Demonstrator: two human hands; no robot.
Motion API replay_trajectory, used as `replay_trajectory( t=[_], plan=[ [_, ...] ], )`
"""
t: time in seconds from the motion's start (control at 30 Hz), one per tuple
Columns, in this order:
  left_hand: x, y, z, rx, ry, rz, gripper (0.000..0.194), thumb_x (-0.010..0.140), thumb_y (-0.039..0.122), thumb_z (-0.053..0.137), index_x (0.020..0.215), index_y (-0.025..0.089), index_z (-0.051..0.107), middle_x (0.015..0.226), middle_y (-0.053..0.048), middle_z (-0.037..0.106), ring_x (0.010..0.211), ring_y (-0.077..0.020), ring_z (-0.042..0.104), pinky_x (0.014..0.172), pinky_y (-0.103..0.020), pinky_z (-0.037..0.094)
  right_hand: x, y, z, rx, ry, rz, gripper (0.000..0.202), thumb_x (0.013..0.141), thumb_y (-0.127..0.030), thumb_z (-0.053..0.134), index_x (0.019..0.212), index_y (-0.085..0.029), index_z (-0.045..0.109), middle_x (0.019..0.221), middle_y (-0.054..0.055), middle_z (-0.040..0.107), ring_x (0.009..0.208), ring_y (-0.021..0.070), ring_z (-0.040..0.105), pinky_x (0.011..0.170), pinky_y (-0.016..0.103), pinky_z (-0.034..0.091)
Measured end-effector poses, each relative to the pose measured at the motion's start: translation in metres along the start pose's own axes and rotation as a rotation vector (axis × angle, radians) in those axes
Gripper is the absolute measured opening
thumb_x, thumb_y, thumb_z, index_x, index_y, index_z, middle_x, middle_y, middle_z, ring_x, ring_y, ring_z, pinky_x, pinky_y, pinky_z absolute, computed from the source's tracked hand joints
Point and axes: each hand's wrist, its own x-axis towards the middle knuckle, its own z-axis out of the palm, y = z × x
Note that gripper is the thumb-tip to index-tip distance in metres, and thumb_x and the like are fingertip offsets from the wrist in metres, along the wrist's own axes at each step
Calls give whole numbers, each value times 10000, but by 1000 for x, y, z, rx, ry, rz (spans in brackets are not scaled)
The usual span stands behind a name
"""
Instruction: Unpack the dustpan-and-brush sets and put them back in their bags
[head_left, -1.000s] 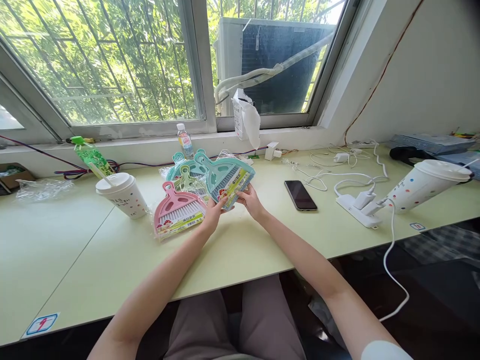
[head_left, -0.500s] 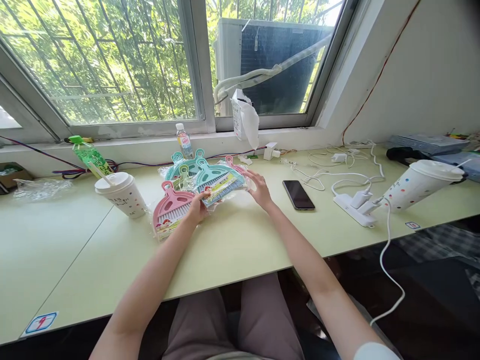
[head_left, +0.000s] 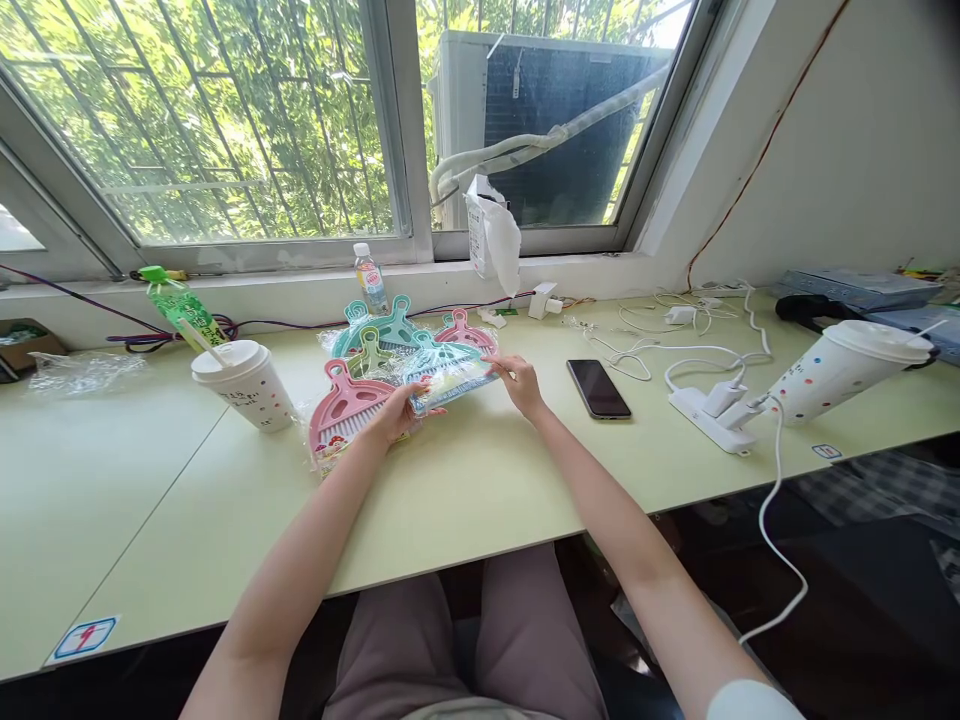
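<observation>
Currently, the window (head_left: 262, 130) fills the far side, and below it the pale desk (head_left: 480, 510) runs across the whole view. Near the middle of the desk lies a cluster of plastic-wrapped dustpan-and-brush sets: a pink set (head_left: 346, 405) nearest on the left, a teal set (head_left: 386, 332) towards the window, a green set (head_left: 370, 352) between them and a second pink set (head_left: 463, 330) at the right. A tall white cup (head_left: 246, 388) stands just left of the cluster.

The held teal set (head_left: 454, 380) is in front of these, between the two hands; whether its underside touches the others cannot be told. A second ago it faced the person, with both hands close together at its lower edge. Now it is tipped back, its bluish long edge towards the person and glare across the wrap, and the hands have parted to its two ends. That seems to turn the work to the wrapped edge and its right-hand corner.

The left hand (head_left: 397, 412) grips the left end, thumb above and fingers below. The right hand (head_left: 520, 384), nearer the phone (head_left: 598, 388), appears to pinch the right corner between its fingertips.
</observation>
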Motion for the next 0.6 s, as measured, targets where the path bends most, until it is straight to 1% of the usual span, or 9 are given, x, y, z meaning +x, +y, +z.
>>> replay_trajectory(
  t=[0.1,0.2,0.23,0.3,0.37,0.4,0.47,0.53,0.6],
  plan=[
    [-1,-3,1,18,-83,-10,313,752,108,672,1048,99,570,880,-138,724,721,-258,744,527,-265,625,-2,3,2,-91,40,12,329,940,-460,484,1092,-320,741,752,29,676,817,229,573,860,370,459],
    [-4,-5,2,54,-148,-26,354,742,87,696,1047,132,523,887,-120,726,687,-238,739,525,-269,623,-3,3,4,-148,106,25,321,929,-459,503,1063,-312,754,779,44,635,824,223,555,851,360,475],
    [-5,-5,3,69,-160,-28,386,734,87,714,1052,143,501,899,-115,725,683,-235,738,538,-278,626,-3,3,5,-153,138,19,307,921,-457,518,1047,-315,759,837,53,633,870,228,555,873,369,480],
    [-8,-6,5,88,-169,-20,447,722,92,741,1064,162,463,942,-111,721,690,-234,739,567,-310,635,-4,3,6,-129,200,-2,264,893,-450,564,997,-319,769,1026,66,618,994,240,549,933,400,486],
    [-10,-5,6,102,-168,-5,477,724,102,749,1085,179,447,1001,-114,714,717,-240,741,575,-330,636,-4,3,7,-42,213,0,241,865,-443,602,972,-309,771,1215,61,562,1070,245,550,943,421,509],
    [-10,-5,5,113,-166,2,483,726,110,750,1094,186,447,1020,-116,712,724,-243,742,563,-325,630,-4,4,9,27,194,22,250,853,-444,612,990,-302,765,1269,57,544,1072,244,563,910,421,537],
    [-10,-4,3,148,-166,8,510,722,130,761,1121,196,450,1023,-119,712,698,-240,739,516,-295,606,-4,6,12,196,132,117,326,826,-446,628,1099,-295,725,1281,53,569,1002,233,608,786,401,593],
    [-8,-4,0,185,-170,12,569,709,156,779,1166,202,444,1001,-121,716,631,-227,726,461,-264,569,-3,9,16,350,73,247,476,774,-428,670,1228,-289,648,1195,43,646,893,211,644,678,371,611],
    [-5,-6,-2,220,-182,30,642,699,184,793,1227,205,428,1015,-131,712,589,-215,714,439,-255,549,-2,14,19,447,37,371,577,711,-395,709,1263,-257,614,1061,26,709,802,187,655,643,352,610]
  ],
)
